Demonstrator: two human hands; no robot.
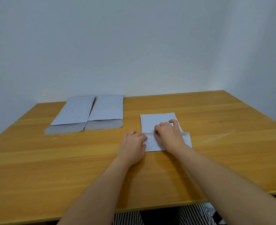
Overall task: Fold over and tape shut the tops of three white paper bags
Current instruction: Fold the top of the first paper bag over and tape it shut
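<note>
A white paper bag [158, 121] lies flat at the centre right of the wooden table [69, 159], its near part folded over. A strip of clear tape [186, 134] runs across the fold. My left hand [131, 144] rests at the bag's left edge, fingertips touching the tape's left end. My right hand [168, 133] presses bent fingertips down on the tape near its middle, thumb spread apart. Two more white paper bags [72, 114] [106, 109] lie flat side by side at the back left, their near ends creased.
Another strip of clear tape [218, 137] lies stuck on the table to the right of the bag. A plain wall stands right behind the table. The table's front edge is close to my striped clothing [194, 215].
</note>
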